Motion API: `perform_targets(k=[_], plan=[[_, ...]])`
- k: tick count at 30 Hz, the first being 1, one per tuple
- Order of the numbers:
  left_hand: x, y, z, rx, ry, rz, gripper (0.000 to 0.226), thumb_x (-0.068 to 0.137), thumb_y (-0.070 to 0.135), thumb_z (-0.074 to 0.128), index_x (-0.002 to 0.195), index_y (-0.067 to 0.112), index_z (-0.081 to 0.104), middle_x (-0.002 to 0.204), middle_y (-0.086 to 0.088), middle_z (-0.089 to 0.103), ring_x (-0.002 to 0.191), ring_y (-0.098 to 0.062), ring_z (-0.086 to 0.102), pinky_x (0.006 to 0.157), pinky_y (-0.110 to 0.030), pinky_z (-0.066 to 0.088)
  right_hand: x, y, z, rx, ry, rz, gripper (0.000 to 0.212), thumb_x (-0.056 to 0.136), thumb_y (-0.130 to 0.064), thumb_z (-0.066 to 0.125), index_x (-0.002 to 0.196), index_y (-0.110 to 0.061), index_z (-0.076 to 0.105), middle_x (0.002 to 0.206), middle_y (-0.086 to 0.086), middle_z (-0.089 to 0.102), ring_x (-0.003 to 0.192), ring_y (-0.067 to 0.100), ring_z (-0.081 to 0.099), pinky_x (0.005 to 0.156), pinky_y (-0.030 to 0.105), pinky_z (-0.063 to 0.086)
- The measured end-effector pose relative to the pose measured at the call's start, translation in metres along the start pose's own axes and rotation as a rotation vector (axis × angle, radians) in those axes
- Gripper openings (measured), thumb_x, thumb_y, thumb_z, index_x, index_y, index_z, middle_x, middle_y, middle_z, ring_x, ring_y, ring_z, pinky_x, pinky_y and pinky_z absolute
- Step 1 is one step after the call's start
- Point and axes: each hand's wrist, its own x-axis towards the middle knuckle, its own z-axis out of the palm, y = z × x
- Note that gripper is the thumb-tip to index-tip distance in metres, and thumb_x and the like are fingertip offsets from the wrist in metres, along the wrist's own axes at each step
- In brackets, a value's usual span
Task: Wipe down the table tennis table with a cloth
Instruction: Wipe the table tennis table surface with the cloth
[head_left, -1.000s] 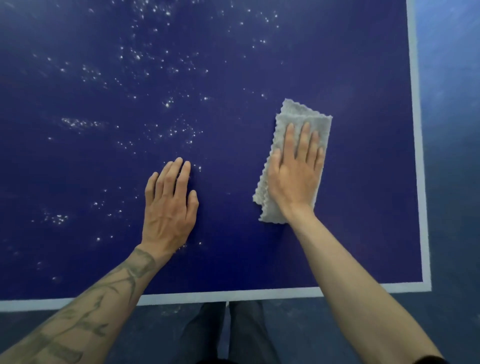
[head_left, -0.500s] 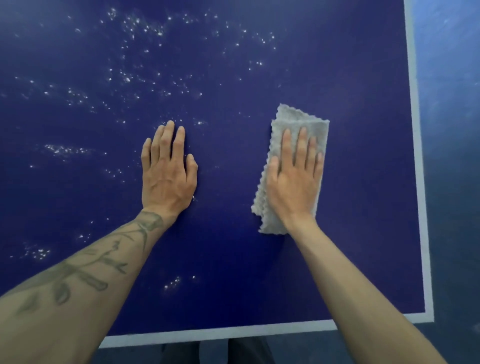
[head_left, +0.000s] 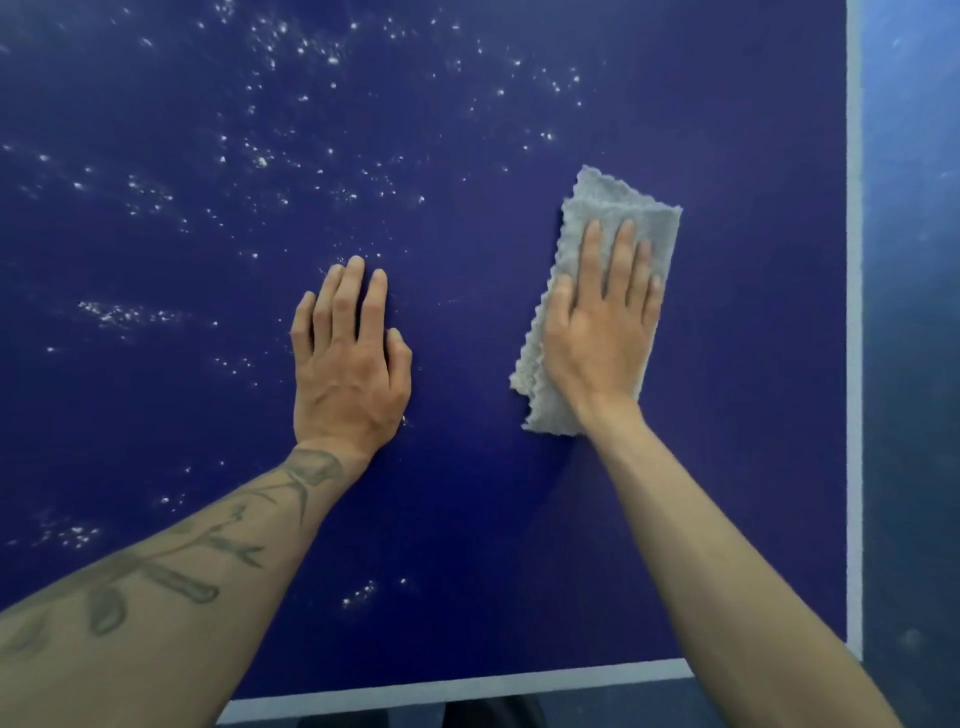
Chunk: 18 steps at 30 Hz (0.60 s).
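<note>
The dark blue table tennis table (head_left: 467, 545) fills the view, with white lines along its near and right edges. A folded grey cloth (head_left: 618, 208) lies flat on it toward the right. My right hand (head_left: 602, 332) presses on the cloth with straight, spread fingers. My left hand (head_left: 348, 358) rests flat on the bare surface to the left of the cloth, fingers straight. White droplets or specks (head_left: 291, 47) dot the upper and left parts of the table.
The table's right edge line (head_left: 854, 312) borders a blue floor (head_left: 914, 364). The near edge line (head_left: 467, 688) runs along the bottom, with dark trouser legs (head_left: 488, 714) just below it.
Both hands have slid farther up the table away from the near edge, the right one carrying the cloth with it. The near edge line now sits lower in view.
</note>
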Motion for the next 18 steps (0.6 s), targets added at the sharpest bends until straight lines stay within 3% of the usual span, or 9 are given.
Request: perform_targets(k=[2, 5, 7, 9, 11, 14, 16, 18], plan=[[0.001, 0.0, -0.001, 0.004, -0.001, -0.001, 0.055, 0.108, 0.026, 0.04, 0.16, 0.008, 0.036, 0.169, -0.013, 0.031, 0.158, -0.031, 0.025, 0.131, -0.05, 0.014, 0.004, -0.034, 0.006, 0.012, 0.004, -0.048, 0.065, 0.111, -0.042, 0.024, 0.172, -0.021, 0.012, 0.179, 0.01, 0.005, 0.166, 0.029, 0.002, 0.134, 0.051, 0.002], [0.001, 0.001, -0.001, 0.011, 0.004, 0.007, 0.055, 0.108, 0.025, 0.04, 0.16, 0.008, 0.036, 0.169, -0.013, 0.031, 0.158, -0.031, 0.026, 0.131, -0.05, 0.015, -0.036, -0.056, 0.012, -0.003, -0.062, -0.376, 0.064, 0.111, -0.04, 0.031, 0.171, -0.022, 0.019, 0.179, 0.009, 0.009, 0.166, 0.028, 0.004, 0.134, 0.05, 0.006], [0.001, 0.001, -0.001, 0.007, -0.001, 0.007, 0.056, 0.108, 0.026, 0.039, 0.16, 0.007, 0.035, 0.169, -0.014, 0.03, 0.158, -0.031, 0.025, 0.131, -0.051, 0.015, -0.056, -0.033, 0.01, -0.033, -0.12, -0.544, 0.063, 0.112, -0.039, 0.035, 0.171, -0.024, 0.019, 0.179, 0.007, 0.008, 0.166, 0.025, 0.004, 0.134, 0.05, 0.011], [0.001, 0.001, -0.001, -0.001, -0.006, -0.003, 0.056, 0.108, 0.026, 0.039, 0.16, 0.007, 0.035, 0.169, -0.014, 0.03, 0.158, -0.031, 0.025, 0.131, -0.051, 0.015, -0.047, 0.001, 0.003, -0.033, -0.106, -0.454, 0.064, 0.111, -0.04, 0.034, 0.171, -0.026, 0.018, 0.18, 0.004, 0.008, 0.166, 0.023, 0.004, 0.133, 0.05, 0.012], [0.001, 0.001, -0.001, 0.005, -0.008, -0.008, 0.056, 0.108, 0.026, 0.039, 0.16, 0.007, 0.036, 0.168, -0.015, 0.03, 0.158, -0.031, 0.025, 0.131, -0.051, 0.015, -0.018, 0.02, -0.001, -0.035, -0.06, -0.21, 0.064, 0.11, -0.043, 0.028, 0.171, -0.027, 0.016, 0.18, 0.004, 0.008, 0.166, 0.024, 0.004, 0.133, 0.051, 0.01], [0.001, 0.0, -0.001, 0.005, -0.015, -0.005, 0.056, 0.107, 0.026, 0.039, 0.16, 0.007, 0.036, 0.168, -0.015, 0.031, 0.158, -0.031, 0.025, 0.131, -0.052, 0.016, 0.033, 0.007, -0.003, -0.004, 0.003, 0.005, 0.066, 0.11, -0.043, 0.019, 0.172, -0.023, 0.01, 0.18, 0.008, 0.004, 0.166, 0.028, 0.001, 0.134, 0.052, 0.005], [0.001, 0.001, -0.001, 0.013, -0.018, -0.007, 0.056, 0.107, 0.026, 0.039, 0.16, 0.007, 0.036, 0.168, -0.014, 0.031, 0.158, -0.031, 0.025, 0.131, -0.052, 0.016, 0.049, -0.024, 0.002, 0.01, -0.005, -0.014, 0.067, 0.109, -0.043, 0.02, 0.172, -0.023, 0.008, 0.18, 0.009, 0.002, 0.166, 0.029, 0.0, 0.133, 0.052, 0.001], [0.001, 0.001, -0.001, 0.016, -0.021, -0.008, 0.056, 0.107, 0.026, 0.038, 0.16, 0.008, 0.036, 0.169, -0.014, 0.03, 0.158, -0.031, 0.025, 0.131, -0.051, 0.015, 0.033, -0.054, 0.007, 0.002, -0.024, -0.17, 0.066, 0.11, -0.042, 0.024, 0.172, -0.023, 0.011, 0.18, 0.009, 0.004, 0.166, 0.029, 0.002, 0.133, 0.051, 0.004]])
